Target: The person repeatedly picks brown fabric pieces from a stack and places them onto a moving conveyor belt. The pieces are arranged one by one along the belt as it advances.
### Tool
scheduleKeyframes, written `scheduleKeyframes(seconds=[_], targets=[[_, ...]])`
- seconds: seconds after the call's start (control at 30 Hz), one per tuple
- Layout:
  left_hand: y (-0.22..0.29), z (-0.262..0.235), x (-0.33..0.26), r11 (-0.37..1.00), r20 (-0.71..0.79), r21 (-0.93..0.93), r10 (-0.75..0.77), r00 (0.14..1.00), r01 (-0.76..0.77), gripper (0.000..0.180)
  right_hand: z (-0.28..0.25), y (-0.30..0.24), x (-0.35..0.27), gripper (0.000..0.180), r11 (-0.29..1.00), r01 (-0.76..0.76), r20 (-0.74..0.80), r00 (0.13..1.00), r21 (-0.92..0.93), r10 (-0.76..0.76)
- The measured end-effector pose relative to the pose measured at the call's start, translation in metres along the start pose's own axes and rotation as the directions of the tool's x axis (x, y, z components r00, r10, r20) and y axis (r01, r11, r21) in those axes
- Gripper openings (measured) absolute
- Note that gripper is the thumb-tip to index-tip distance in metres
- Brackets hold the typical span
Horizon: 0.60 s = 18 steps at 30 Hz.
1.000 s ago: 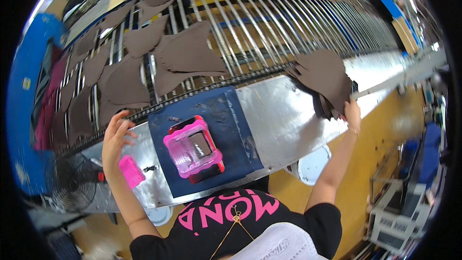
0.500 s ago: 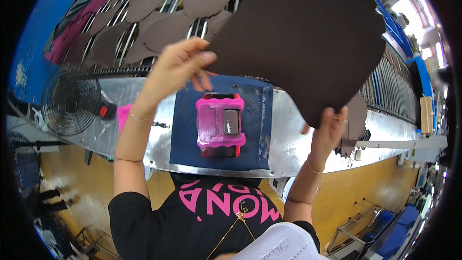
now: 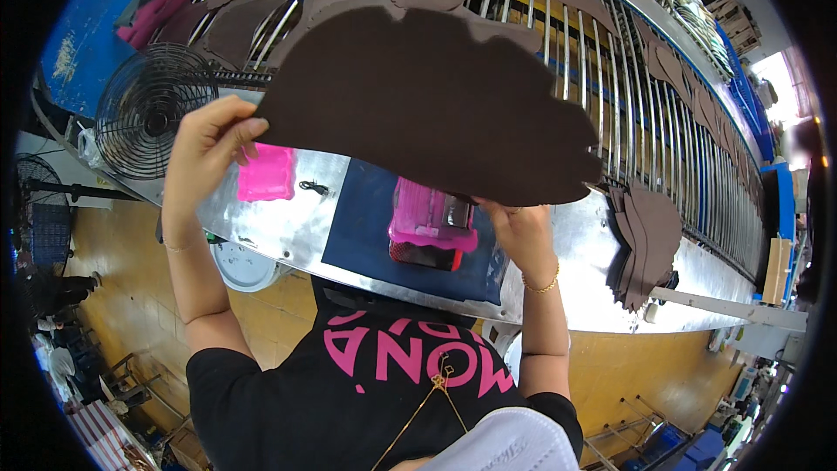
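A large dark brown sheet (image 3: 418, 105) with one scalloped side hangs in the air in front of me. My left hand (image 3: 209, 144) pinches its pointed left corner between thumb and fingers. At its lower edge, towards the right, my right hand (image 3: 525, 234) grips it, with some fingers hidden. Beneath the sheet, a bright pink moulded block (image 3: 423, 227) lies on a dark object with red edges (image 3: 427, 255). Both rest on a dark blue mat (image 3: 362, 218), and the sheet hides their far part.
The metal table (image 3: 567, 275) carries a pink pad (image 3: 268, 173), a small black cable (image 3: 314, 187) and, at right, a stack of brown cut pieces (image 3: 649, 235). A wire-caged fan (image 3: 157, 109) stands at left. Behind, a rack of metal bars (image 3: 602, 70) holds many brown pieces.
The brown sheet has come down and left, turning to lie more level. My left hand moved left and lower with its corner; my right hand moved left along with it.
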<state>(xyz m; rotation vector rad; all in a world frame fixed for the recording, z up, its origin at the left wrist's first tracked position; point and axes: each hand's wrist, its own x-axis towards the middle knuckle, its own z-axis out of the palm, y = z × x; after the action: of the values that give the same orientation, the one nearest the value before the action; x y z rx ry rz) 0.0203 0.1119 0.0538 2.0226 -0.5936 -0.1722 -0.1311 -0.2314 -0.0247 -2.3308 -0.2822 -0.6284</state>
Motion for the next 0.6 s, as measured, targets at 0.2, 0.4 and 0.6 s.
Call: scheduleKeyframes(seconds=[0.2,0.4,0.6], targets=[[-0.006,0.069,0.008,1.0,0.203,0.007,-0.021,0.979,0.02,0.007,-0.031,0.03,-0.055,0.021,0.977,-0.131,-0.004,0.991,-0.167,0.132],[0.015,0.134,0.034,0.86,0.281,0.19,0.414,0.866,-0.473,0.012,-0.062,0.029,-0.119,0.013,0.867,-0.489,-0.19,0.865,-0.102,0.465],[0.051,0.195,0.051,0.746,0.508,0.075,0.542,0.669,-0.661,0.012,-0.154,0.002,-0.163,0.01,0.721,-0.662,-0.24,0.748,-0.205,0.619]])
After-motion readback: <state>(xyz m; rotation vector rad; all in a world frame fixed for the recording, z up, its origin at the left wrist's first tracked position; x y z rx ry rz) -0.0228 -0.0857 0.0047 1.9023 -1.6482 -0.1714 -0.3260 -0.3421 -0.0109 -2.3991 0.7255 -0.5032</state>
